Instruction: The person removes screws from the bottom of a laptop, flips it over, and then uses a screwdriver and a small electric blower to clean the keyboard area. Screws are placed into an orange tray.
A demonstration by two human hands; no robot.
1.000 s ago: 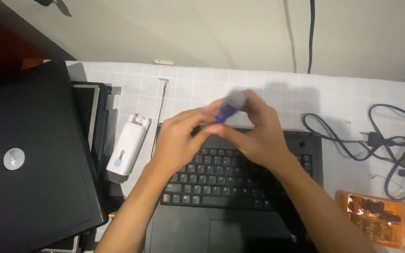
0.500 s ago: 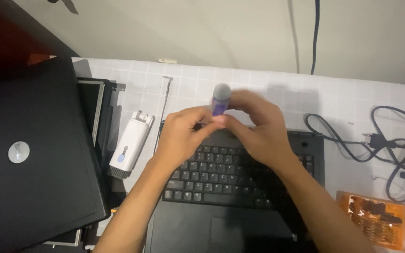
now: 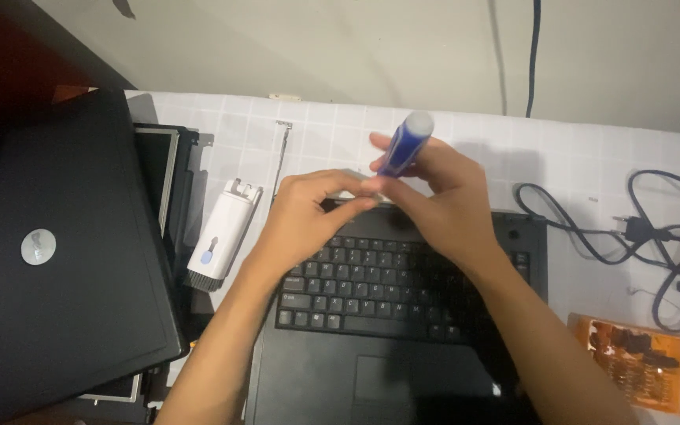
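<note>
- Head view: a white gridded work mat (image 3: 316,130) is covering the desk under a pale wall, with 1 dark cable (image 3: 535,55) hanging down the wall behind.
- An open black laptop base (image 3: 403,315) is lying in the middle, keyboard facing up; both forearms are crossing over it so the hands are meeting just above its far edge.
- The right hand (image 3: 442,201) is gripping a blue pen-shaped tool (image 3: 404,145), fingers wrapped closed around the shaft, which is tilting up and away; its pale rounded cap is pointing toward the wall.
- The left hand (image 3: 308,208) is pinching narrowly at the tool's lower end, apparently steadying the tip; what sits between those fingertips is hidden.
- A white cleaning-brush kit (image 3: 222,236) is resting left of the keyboard, within easy reach.
- A closed black laptop (image 3: 57,260) is lying at far left, tangled black cords (image 3: 615,228) and an orange case of bits (image 3: 639,358) at right.
</note>
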